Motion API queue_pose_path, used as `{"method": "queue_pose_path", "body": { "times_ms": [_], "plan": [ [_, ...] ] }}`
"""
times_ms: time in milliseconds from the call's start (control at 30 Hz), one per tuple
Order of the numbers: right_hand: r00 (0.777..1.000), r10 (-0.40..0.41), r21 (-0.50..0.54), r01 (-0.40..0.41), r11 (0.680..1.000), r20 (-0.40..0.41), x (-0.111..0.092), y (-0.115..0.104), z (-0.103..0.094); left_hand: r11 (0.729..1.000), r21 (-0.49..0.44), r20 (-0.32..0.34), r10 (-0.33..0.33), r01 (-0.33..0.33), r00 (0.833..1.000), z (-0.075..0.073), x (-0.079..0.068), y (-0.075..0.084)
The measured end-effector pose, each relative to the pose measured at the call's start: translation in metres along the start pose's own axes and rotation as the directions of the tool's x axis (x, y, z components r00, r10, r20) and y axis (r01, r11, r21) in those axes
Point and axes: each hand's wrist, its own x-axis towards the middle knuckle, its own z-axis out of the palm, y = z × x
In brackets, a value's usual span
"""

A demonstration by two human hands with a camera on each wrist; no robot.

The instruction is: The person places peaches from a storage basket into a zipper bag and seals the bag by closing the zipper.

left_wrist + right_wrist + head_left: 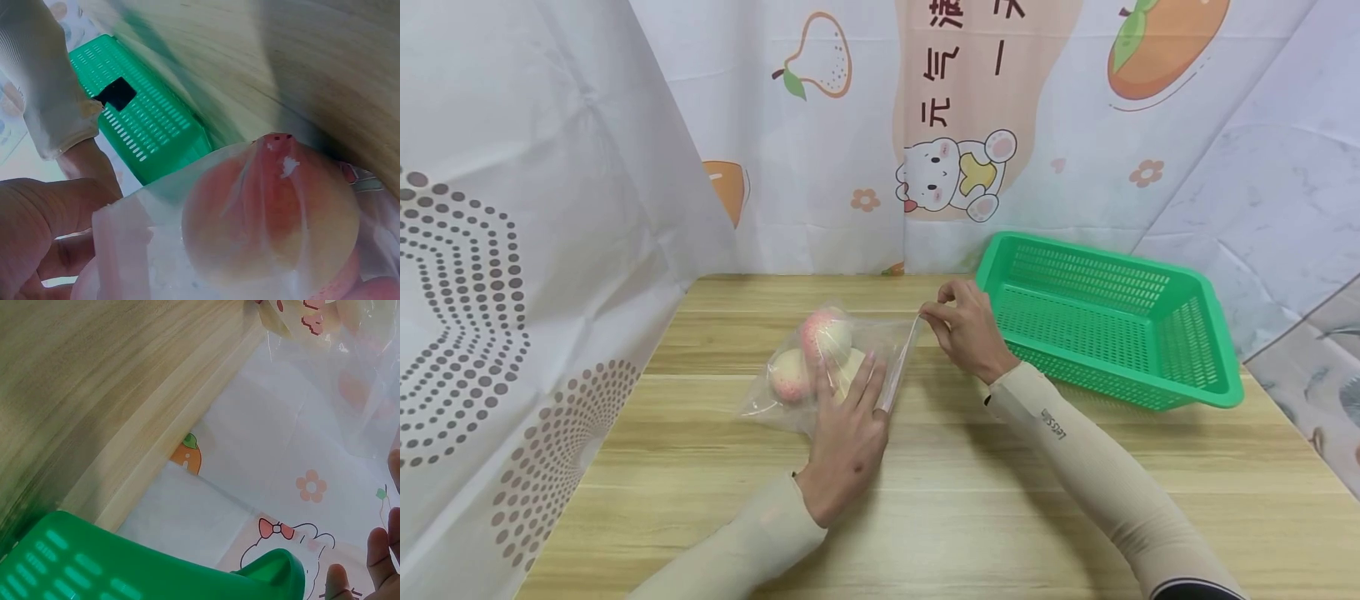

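Observation:
A clear plastic zip bag [891, 337] lies on the wooden table with three peaches inside, pale yellow with pink speckles. One peach [826, 332] sits at the back, another [790, 375] at the left, and the third is partly covered by fingers. My left hand [850, 450] rests on the bag with its fingers stretched out over the film and the fruit. At the far corner of the bag's mouth, my right hand [972, 329] pinches the edge between thumb and forefinger. Close up in the left wrist view, a peach [250, 219] presses against the film.
A green perforated plastic basket [1105, 379] stands at the right, just beyond my right hand. Behind the table hangs a printed white curtain [820, 200], with a dotted cloth [587, 275] along the left side. Pale sleeves cover both forearms.

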Motion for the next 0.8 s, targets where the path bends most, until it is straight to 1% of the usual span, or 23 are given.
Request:
{"method": "queue_pose_path", "body": {
  "times_ms": [200, 333, 567, 667, 800],
  "plan": [
    [1.000, 0.006, 0.006, -0.006, 1.000, -0.001, 0.001, 0.000, -0.001, 1.000, -0.009, -0.008, 0.006, -0.006, 1.000, 0.001, -0.004, 0.000],
    [1.000, 0.013, 0.010, -0.013, 1.000, 0.006, 0.001, 0.000, -0.001, 1.000, 0.001, -0.013, 0.011, -0.011, 1.000, 0.001, -0.006, 0.000],
    [0.999, 0.033, 0.001, -0.033, 0.999, 0.009, 0.001, 0.002, -0.003, 1.000, 0.010, 0.045, 0.029, -0.029, 0.999, -0.004, -0.011, 0.001],
    [0.999, 0.037, -0.006, -0.037, 0.999, 0.008, 0.001, 0.003, -0.002, 0.999, 0.017, 0.054, 0.034, -0.035, 0.998, -0.004, -0.013, 0.001],
    [0.999, 0.044, -0.013, -0.044, 0.999, 0.013, 0.001, 0.004, -0.001, 0.999, 0.014, 0.048, 0.033, -0.034, 0.998, -0.004, -0.015, 0.001]
  ]
}}
